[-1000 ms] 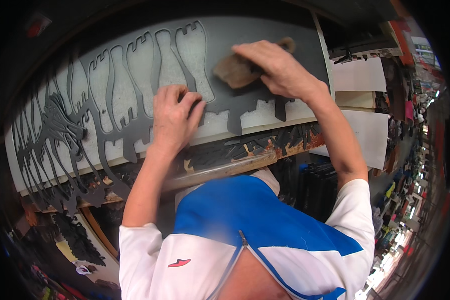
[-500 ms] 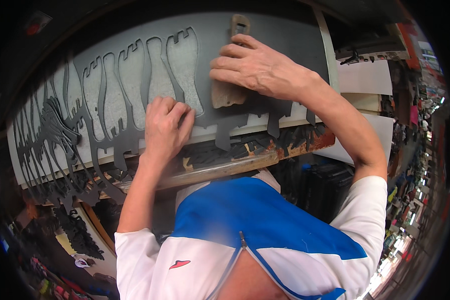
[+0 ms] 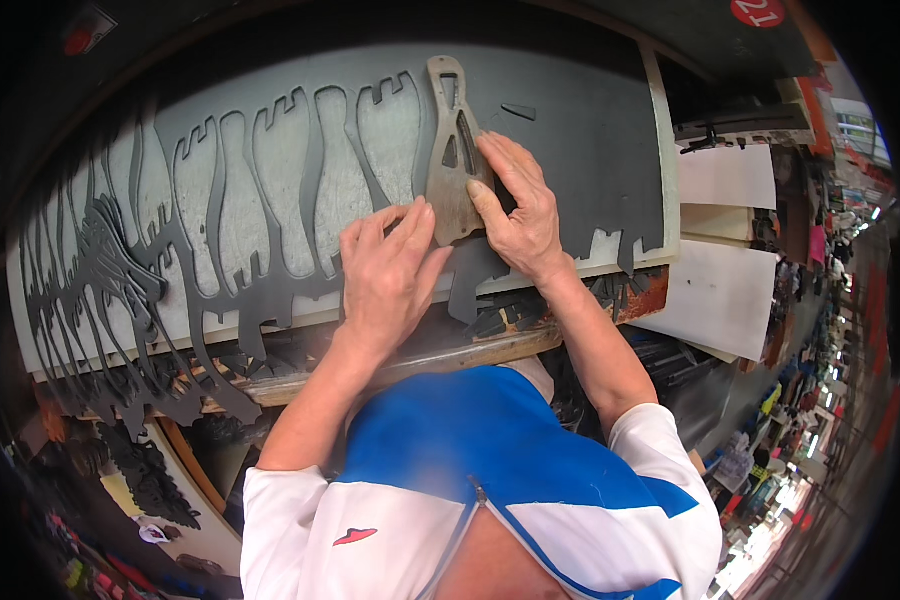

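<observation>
The left hand [image 3: 385, 275] has its fingers close together, thumb apart, tips by the low left edge of the metal shape [image 3: 454, 203]. The right hand [image 3: 523, 215] has its fingers together along the other side, thumb on it; I can't tell if they pinch. The shape lies on the dark sheet [image 3: 590, 150], beside a cut-out hole [image 3: 388, 140]. Small, even nudges should keep it flat and near that hole.

One metal die [image 3: 453, 208], two bare hands [image 3: 390, 275], two white panels [image 3: 722, 298], one round red sign [image 3: 758, 11]
</observation>
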### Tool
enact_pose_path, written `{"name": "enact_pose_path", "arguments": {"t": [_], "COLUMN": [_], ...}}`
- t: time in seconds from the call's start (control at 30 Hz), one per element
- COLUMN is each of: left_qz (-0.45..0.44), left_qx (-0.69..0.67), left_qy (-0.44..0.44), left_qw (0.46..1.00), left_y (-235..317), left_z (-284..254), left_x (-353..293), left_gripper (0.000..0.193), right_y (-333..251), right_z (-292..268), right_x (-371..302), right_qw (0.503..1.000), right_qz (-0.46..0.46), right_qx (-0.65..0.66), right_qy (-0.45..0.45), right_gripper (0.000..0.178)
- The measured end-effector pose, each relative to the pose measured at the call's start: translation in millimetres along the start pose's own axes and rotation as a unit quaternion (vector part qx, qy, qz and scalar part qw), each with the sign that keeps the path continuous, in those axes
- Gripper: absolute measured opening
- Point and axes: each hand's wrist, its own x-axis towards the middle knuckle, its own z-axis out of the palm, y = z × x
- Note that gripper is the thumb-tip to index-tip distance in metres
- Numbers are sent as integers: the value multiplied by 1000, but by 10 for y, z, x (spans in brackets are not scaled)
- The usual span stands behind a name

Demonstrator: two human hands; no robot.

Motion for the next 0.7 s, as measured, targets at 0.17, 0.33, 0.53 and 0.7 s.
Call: {"name": "enact_pose_path", "arguments": {"t": [0.17,0.33,0.53,0.7], "left_qz": [-15,-31,-59,-90], "left_qx": [-16,-24,-20,-165], "left_qy": [-6,-9,8,-22], "left_qw": [1000,999,998,982], "left_y": [4,44,-45,203], "left_z": [-69,-63,-241,-502], "left_x": [-18,25,2,-556], "left_gripper": [61,57,42,23], "right_y": [-8,-29,5,-17], "right_z": [14,3,-40,75], "right_x": [49,45,-11,-140], "right_qw": [1000,1000,998,985], "right_qz": [-17,-12,-56,-45], "right_qx": [3,7,-27,-166], "right_qy": [10,11,26,-1], "right_gripper": [44,45,79,110]}}
